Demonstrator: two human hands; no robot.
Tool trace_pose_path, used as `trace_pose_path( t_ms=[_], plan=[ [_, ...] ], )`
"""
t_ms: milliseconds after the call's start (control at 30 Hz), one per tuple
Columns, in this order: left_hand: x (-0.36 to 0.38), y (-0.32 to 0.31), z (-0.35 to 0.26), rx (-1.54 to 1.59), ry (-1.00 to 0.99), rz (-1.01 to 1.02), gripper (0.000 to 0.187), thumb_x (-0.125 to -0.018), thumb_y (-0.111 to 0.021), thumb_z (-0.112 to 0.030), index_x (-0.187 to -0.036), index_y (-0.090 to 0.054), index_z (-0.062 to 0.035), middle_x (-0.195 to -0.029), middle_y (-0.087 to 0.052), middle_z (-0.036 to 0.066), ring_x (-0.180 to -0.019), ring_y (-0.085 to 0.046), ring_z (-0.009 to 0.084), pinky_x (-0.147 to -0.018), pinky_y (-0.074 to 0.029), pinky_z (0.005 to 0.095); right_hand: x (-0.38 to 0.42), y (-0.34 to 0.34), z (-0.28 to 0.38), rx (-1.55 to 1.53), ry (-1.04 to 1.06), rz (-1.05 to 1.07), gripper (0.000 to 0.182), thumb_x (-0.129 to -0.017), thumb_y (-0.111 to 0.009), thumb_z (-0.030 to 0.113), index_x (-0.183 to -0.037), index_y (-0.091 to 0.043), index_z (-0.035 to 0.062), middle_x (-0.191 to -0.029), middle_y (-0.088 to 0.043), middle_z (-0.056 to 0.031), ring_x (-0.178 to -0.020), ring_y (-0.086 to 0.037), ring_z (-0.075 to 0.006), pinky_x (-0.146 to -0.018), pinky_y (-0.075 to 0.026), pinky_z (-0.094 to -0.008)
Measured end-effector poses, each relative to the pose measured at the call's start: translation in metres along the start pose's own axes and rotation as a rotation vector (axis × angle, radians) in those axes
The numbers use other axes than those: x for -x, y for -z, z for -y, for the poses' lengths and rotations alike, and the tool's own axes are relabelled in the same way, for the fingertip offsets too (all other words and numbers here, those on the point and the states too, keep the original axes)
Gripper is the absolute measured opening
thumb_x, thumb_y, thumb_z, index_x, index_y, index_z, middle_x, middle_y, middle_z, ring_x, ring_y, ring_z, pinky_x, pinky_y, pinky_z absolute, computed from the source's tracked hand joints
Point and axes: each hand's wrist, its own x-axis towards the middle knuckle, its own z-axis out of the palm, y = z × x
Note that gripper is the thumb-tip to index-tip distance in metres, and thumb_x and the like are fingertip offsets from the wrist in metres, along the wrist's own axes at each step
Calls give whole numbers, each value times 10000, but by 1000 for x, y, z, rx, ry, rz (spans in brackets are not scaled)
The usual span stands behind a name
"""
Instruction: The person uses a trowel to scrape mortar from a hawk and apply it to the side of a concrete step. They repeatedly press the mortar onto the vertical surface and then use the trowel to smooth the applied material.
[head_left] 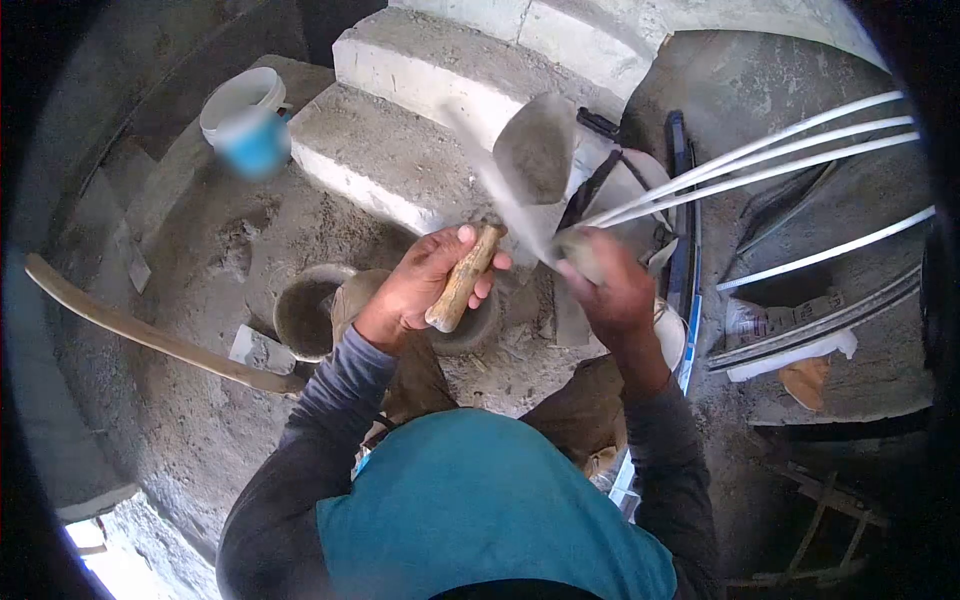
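Note:
My left hand (412, 285) is closed around a short, worn wooden handle (463, 282), its pale rounded end pointing toward me. Opposite it, my right hand (612, 292) is partly smeared by motion, its fingers curled round the grip of a long, pale, blade-like tool (505, 195). The blade slants up and to the left, blurred, and passes close by the far end of the wooden handle. Both hands are held in front of my chest above the dusty floor. A round bucket (308, 318) stands beyond my left forearm.
Rough concrete steps (400, 140) rise ahead. A white bucket (243, 103) with a blue patch stands at upper left. A curved wooden strip (150, 335) lies at left. Several white rods (760, 160) and a long blue-edged level-like bar (690, 270) extend along the right.

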Motion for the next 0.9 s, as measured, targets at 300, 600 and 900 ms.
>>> trace_pose_path(
  t_ms=[300, 600, 900],
  plan=[
    [-2, -2, 8, -561, -179, -220, 347, -992, -560, -308, -1131, -586, 8, -898, -643, 48, -688, -594, 93, -611, -491, 239, 10, -12, -10, -401, 2, -300, 524, -782, -781, 264, -1197, -572, 23, -1066, -662, -204, -960, -676, -326, -825, -529, -387],
    [-2, 0, 26, -819, -377, -419, 446, -910, -688, -236, -1231, -557, 44, -930, -685, 111, -838, -639, 139, -761, -517, 290, 4, -1, 20, -244, -183, -56, 475, -822, -745, 273, -1179, -559, 21, -1032, -652, -200, -938, -649, -375, -806, -526, -387],
    [-6, -10, 10, -1085, -445, -474, 468, -860, -733, -244, -1215, -588, 24, -987, -698, 205, -917, -684, 198, -810, -527, 334, -5, 1, 15, -150, -122, 82, 361, -852, -713, 272, -1086, -573, 35, -934, -645, -186, -886, -646, -380, -759, -512, -410]
  ],
)
